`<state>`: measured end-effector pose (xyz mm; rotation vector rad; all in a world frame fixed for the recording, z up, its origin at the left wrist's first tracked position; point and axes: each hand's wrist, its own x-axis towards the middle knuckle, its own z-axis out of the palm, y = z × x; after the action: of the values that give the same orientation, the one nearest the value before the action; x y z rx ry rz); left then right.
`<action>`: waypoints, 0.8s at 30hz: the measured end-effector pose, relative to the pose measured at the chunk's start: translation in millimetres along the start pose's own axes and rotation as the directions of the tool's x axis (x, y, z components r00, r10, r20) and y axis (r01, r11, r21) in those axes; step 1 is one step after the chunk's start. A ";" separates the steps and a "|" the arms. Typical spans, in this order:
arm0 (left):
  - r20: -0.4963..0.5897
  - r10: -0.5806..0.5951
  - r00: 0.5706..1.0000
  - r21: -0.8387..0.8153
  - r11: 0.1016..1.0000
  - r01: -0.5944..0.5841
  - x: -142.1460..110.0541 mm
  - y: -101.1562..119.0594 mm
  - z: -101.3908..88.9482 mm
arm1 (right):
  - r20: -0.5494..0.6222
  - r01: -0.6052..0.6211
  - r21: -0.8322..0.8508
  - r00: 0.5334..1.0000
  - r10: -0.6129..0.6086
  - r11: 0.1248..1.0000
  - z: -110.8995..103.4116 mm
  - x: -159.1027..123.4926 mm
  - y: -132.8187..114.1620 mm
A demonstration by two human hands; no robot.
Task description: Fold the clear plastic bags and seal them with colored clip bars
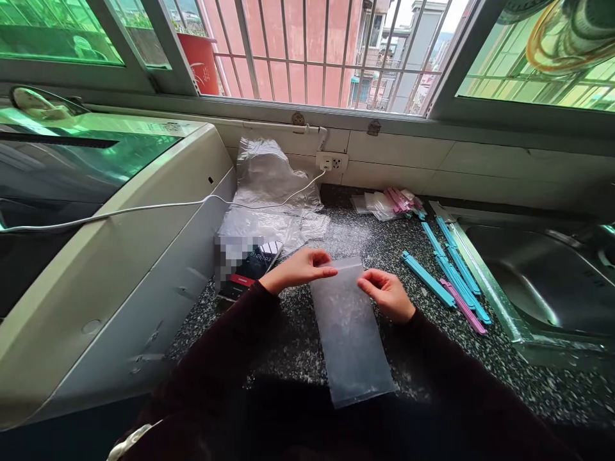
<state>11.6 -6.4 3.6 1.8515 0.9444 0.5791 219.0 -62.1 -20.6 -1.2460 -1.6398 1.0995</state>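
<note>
A clear plastic bag (353, 333) lies flat on the dark speckled counter (432, 358), its open end pointing away from me. My left hand (300, 269) pinches the bag's top left corner between thumb and fingers. My right hand (387, 293) pinches the top right corner the same way. Both arms wear dark sleeves.
Several blue and pink sealing sticks (449, 275) lie right of the bag. More packed sticks and bags (389, 202) sit near the wall. A pile of clear bags (269, 192), a phone (252, 269), a white cable (158, 206), a washing machine (96, 243) and a steel sink (542, 282) surround the spot.
</note>
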 end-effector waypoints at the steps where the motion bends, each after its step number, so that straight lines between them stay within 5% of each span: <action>1: 0.003 -0.002 1.000 -0.001 1.000 0.002 0.2 -1.3 -3.0 | -0.031 -0.002 -0.001 1.000 0.002 1.000 -3.3 -0.3 -0.1; 12: 0.087 0.031 0.996 -0.039 0.999 -0.027 -2.1 2.5 8.5 | -0.079 0.022 0.001 0.997 -0.022 1.000 -11.1 3.0 -0.6; 20: -0.021 0.029 0.999 -0.144 0.989 -0.032 0.5 -2.5 8.2 | -0.175 0.079 0.034 0.982 -0.071 0.996 -12.0 1.3 -1.1; 24: -0.048 0.027 0.998 -0.196 0.980 -0.036 1.0 0.0 10.8 | -0.077 0.068 -0.020 0.995 -0.069 0.997 -17.9 3.9 -2.6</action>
<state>20.0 -11.3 -1.2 1.6847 0.8571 0.7110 234.1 -55.6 -12.1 -1.2197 -1.6244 0.9844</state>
